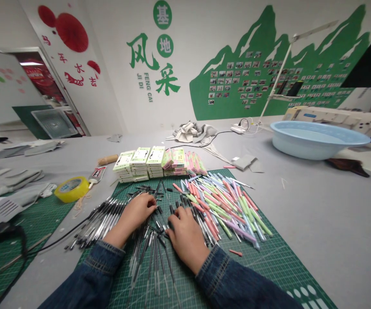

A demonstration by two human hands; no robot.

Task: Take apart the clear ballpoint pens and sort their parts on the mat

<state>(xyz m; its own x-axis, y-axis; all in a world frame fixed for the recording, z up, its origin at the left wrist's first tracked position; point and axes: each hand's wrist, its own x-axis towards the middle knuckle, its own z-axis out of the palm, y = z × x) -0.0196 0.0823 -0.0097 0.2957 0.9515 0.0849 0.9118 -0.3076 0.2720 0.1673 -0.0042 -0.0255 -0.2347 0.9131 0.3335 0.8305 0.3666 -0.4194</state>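
My left hand (139,211) is over the middle of the green cutting mat, its fingers curled together in a pinch above black pen parts; whatever is between the fingertips is hidden. Close by on the right, my right hand (187,234) rests among black-capped clear pens (205,225), thumb and fingers bent inward; what they grip cannot be made out. Thin pen refills (156,262) fan out on the mat below both hands. Beside my left forearm lies a row of clear pens with black ends (103,219). Pastel pens (227,201) are heaped to the right.
Stacked small boxes (155,156) line the mat's (278,266) far edge. Yellow tape (71,189) and a glue tube (97,174) are at left, near a black cable (59,234). A blue basin (317,139) stands at back right. Grey cloth scraps (188,131) lie behind the boxes.
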